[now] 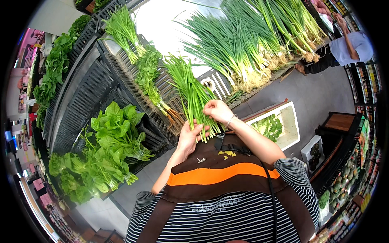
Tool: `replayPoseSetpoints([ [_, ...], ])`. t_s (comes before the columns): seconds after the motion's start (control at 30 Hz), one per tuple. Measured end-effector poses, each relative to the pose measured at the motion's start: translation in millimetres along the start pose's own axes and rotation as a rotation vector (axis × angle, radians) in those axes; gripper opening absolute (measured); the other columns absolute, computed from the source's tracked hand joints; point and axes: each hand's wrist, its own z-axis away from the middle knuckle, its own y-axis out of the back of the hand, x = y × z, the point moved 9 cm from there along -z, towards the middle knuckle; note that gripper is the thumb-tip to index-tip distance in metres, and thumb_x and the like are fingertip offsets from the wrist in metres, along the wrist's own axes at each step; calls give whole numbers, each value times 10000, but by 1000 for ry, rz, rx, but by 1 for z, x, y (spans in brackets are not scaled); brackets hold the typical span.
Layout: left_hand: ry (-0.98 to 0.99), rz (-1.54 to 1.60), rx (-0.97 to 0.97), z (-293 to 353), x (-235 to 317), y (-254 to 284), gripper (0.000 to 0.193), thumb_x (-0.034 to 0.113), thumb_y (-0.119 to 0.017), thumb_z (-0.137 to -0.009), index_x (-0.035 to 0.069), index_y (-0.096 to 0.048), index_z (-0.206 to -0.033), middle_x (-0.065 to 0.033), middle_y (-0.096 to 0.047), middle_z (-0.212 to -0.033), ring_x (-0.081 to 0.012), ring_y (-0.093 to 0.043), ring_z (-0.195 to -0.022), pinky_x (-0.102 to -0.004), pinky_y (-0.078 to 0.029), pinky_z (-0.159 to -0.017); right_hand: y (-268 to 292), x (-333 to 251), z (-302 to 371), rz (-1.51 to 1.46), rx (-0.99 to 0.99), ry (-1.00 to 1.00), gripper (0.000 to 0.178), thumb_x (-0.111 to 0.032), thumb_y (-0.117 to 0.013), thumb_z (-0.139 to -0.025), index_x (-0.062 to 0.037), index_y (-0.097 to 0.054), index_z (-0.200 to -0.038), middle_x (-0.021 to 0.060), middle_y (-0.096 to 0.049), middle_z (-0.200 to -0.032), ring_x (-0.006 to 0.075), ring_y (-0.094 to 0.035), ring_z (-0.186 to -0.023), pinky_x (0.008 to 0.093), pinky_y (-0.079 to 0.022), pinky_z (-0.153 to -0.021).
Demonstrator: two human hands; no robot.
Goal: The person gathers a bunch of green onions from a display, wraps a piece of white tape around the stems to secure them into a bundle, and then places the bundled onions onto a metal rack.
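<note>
A bunch of garlic chives point(187, 83) lies across the edge of the stand, its cut ends toward me. My left hand point(189, 138) is closed round the lower stems, thumb on top. On the right side of the bunch, my right hand point(219, 112) has its fingers pinched together at the stems; whether they grip a stalk is too small to tell. A white tape roll point(204, 82) sits just beyond my right hand. Coriander point(148, 69) with reddish roots lies left of the chives, and another tied green bunch point(121, 32) lies farther back.
Spring onions point(239, 48) with roots line the right of the black slatted stand point(129, 75). Leafy greens point(109, 146) fill a lower left shelf. A white foam box point(292, 133) with leaf scraps stands on the floor. Another person point(351, 50) is at far right.
</note>
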Motion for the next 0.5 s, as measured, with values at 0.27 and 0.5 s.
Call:
replayPoseSetpoints([
  [0.27, -33, 211, -72, -6, -11, 2, 229, 12, -477, -948, 37, -444, -1173, -46, -537, -972, -118, -542, -773, -243, -487, -683, -8, -26, 24, -446, -180, 174, 187, -78, -640, -857, -39, -563, -1023, 5, -622, -829, 46, -540, -637, 173, -436, -530],
  [0.5, -46, 224, -74, -8, -12, 6, 197, 17, -446, -959, 31, -442, -1156, -64, -527, -971, -131, -517, -772, -249, -470, -669, 5, -45, 26, -393, -146, 312, 160, -139, -653, -882, -35, -617, -999, -28, -599, -793, 33, -527, -644, 182, -442, -574],
])
